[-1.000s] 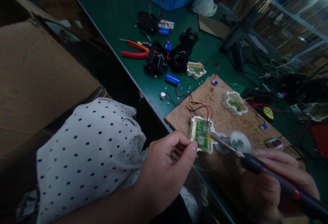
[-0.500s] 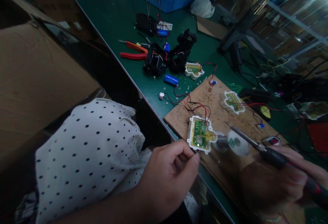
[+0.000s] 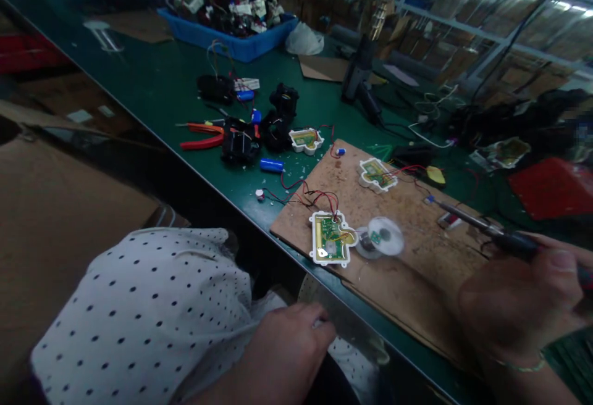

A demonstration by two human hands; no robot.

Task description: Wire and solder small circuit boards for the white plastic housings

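Note:
My right hand [image 3: 523, 294] is closed around a soldering iron [image 3: 514, 241], whose tip points left over the brown board [image 3: 417, 281]. My left hand [image 3: 291, 343] is closed in front of the table edge, near my lap; what it holds, if anything, is hidden. On the board's near left corner lies a white-framed circuit module [image 3: 330, 239] with red and black wires. Beside it rests a clear spool [image 3: 385, 236]. Another white-framed module [image 3: 377, 175] sits farther back. A blue cylinder [image 3: 271, 165] lies on the green table left of the board.
Red-handled pliers [image 3: 201, 144] and black housings [image 3: 238, 141] lie at the left. Behind them stands a blue bin [image 3: 245, 47] full of parts. A heat gun [image 3: 359, 78] stands at the back. A red box [image 3: 551, 187] is at the right.
My left hand has drawn back from the module's edge toward my lap. The soldering iron has moved right, away from the near module and spool. The view has shifted.

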